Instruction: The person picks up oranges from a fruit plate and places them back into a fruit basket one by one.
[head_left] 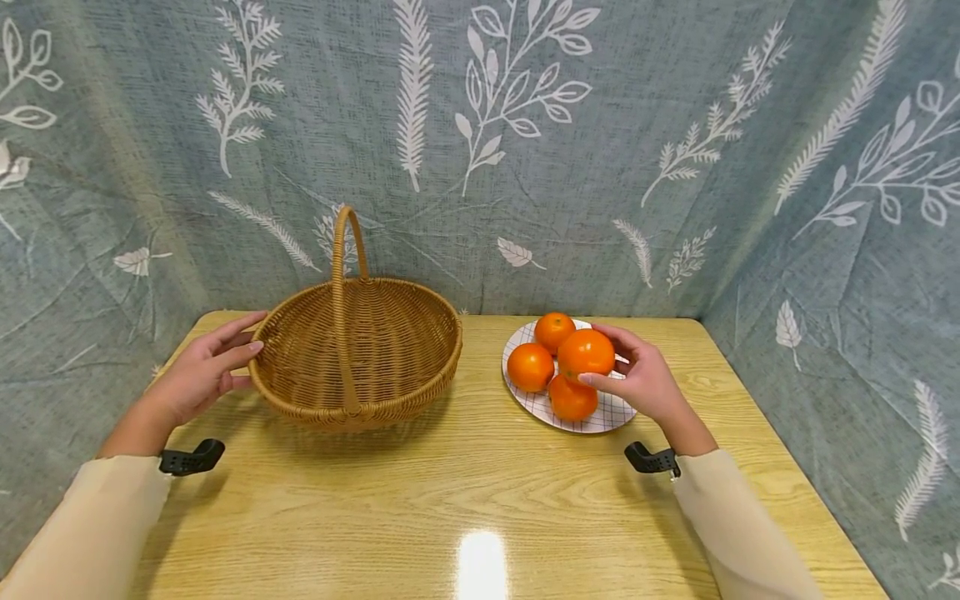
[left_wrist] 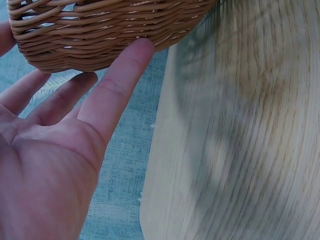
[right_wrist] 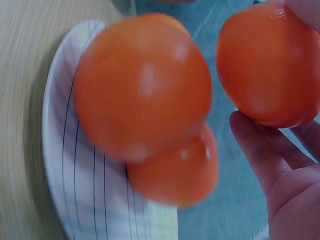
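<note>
A brown wicker basket (head_left: 405, 333) with a tall arched handle (head_left: 342, 317) stands on the left of the table. My left hand (head_left: 206, 367) touches its left end from outside, thumb on the near side and fingers spread farther back; in the left wrist view those fingers (left_wrist: 117, 82) look fairly straight against the woven wall (left_wrist: 100, 35). On the right, my right hand (head_left: 645, 375) holds a glossy orange (head_left: 585, 354) between thumb and fingers, above a white checked plate (head_left: 540, 408). Three more oranges (head_left: 529, 367) lie on that plate. The right wrist view shows the held orange (right_wrist: 270, 65) close up.
The light wooden table (head_left: 420, 492) reaches back to a grey-green curtain (head_left: 465, 242) with white leaf patterns, which also hangs at both sides. Each wrist wears a black camera mount (head_left: 192, 457). Glare marks the table's near middle.
</note>
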